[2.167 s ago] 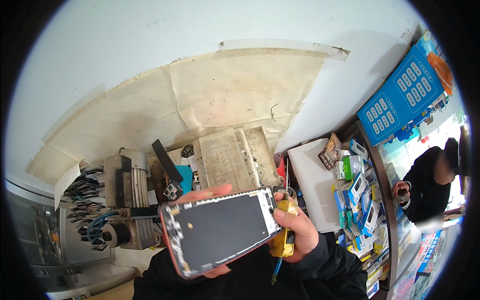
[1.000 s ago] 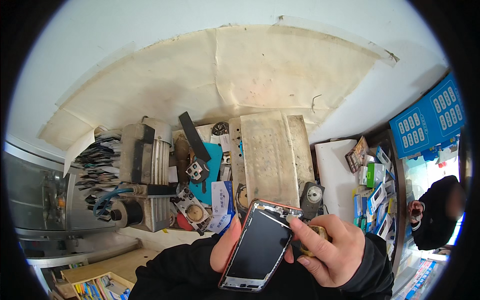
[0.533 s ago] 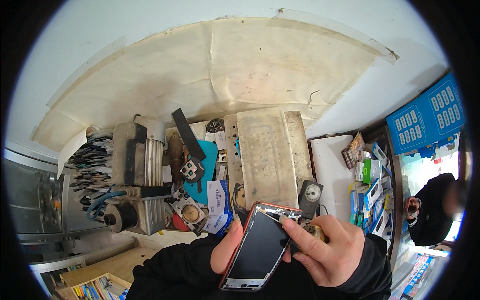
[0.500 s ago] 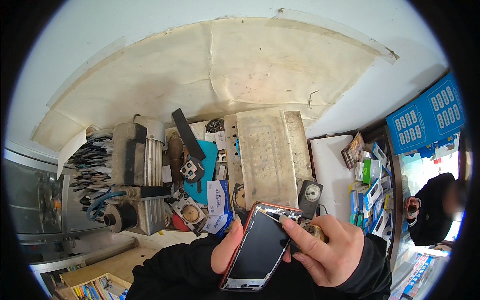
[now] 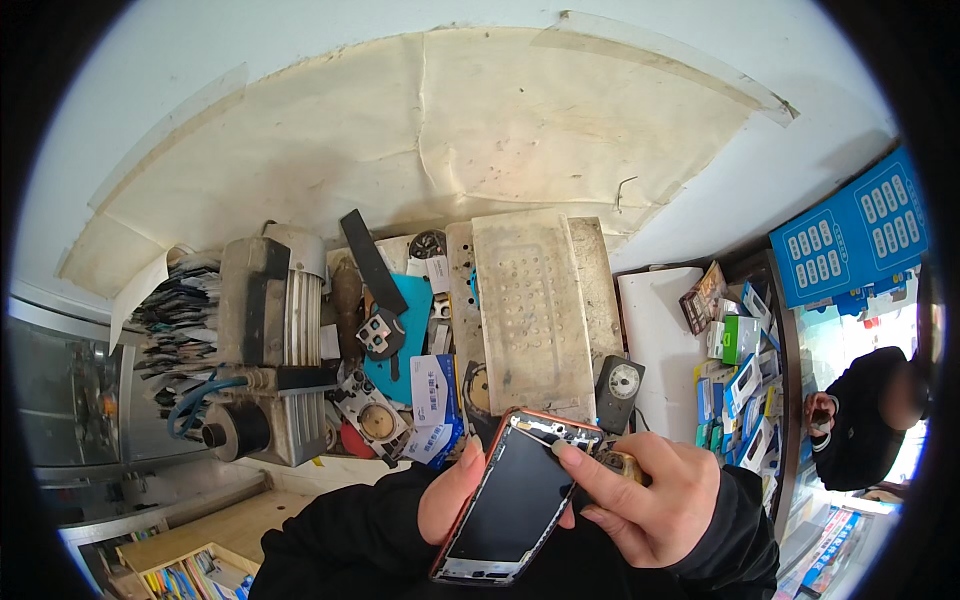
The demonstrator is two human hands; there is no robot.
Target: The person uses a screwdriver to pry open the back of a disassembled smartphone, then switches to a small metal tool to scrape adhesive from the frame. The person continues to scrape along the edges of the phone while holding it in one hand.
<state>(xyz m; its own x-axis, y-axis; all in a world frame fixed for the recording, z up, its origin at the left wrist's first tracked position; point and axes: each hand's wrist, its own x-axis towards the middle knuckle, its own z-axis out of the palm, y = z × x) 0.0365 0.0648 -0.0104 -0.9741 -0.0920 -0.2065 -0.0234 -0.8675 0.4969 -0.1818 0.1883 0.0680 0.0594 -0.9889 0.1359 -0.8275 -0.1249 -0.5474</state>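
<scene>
The smartphone (image 5: 508, 500), a dark panel in a reddish rim with bare whitish parts along its upper end, lies low in the frame, just right of centre; it is held up tilted, its upper end leaning right, between the two hands. The left hand (image 5: 450, 497) grips it from the left, thumb along the long edge and a fingertip showing past the right edge; the right hand (image 5: 650, 500) is partly closed, one finger stretched to the phone's upper right part, seemingly touching it, while the curled fingers appear to hold a yellowish-brown object (image 5: 624, 464), mostly hidden, so its kind cannot be told.

The step in hand looks like close finger work at the bared upper end; such work, I judge, calls for a steady left grip and light, exact pressure from the right fingertip, clear of the dark panel.

Beyond the phone, at mid-frame, lies a dimpled metal plate (image 5: 530, 330); right of the phone's upper end, a dark device with a round dial (image 5: 620, 385); to its left, a blue-and-white card box (image 5: 433, 392); at the right rim, another person (image 5: 855, 440).
</scene>
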